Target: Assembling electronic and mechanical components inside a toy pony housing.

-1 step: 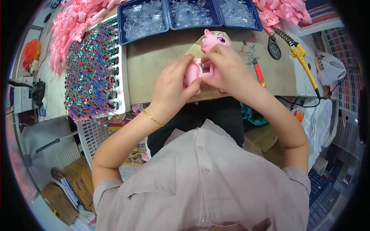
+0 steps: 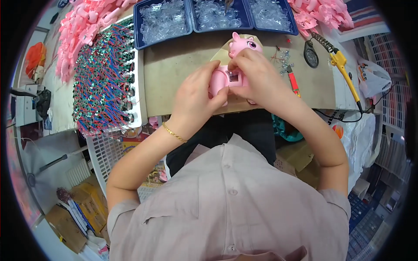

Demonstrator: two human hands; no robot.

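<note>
A pink plastic toy pony (image 2: 219, 80) lies at the front of the work surface, its head with a big purple eye pointing away from me. A rectangular opening with something dark inside shows in its body. My left hand (image 2: 191, 93) grips the body from the left, thumb and fingers on its side. My right hand (image 2: 261, 78) wraps round the right side, fingers bent near the opening. Whether those fingers also pinch a small part is hidden. Right of that hand lies a red-handled utility knife (image 2: 293, 83), with small loose metal pieces (image 2: 282, 56) beyond it.
Blue trays (image 2: 165, 41) of clear plastic parts stand at the back. Wired circuit boards (image 2: 104, 82) fill a white tray (image 2: 138, 95) on the left. Pink toy parts (image 2: 82, 32) are heaped far left and far right. A yellow soldering iron (image 2: 346, 74) rests in its coil holder at right.
</note>
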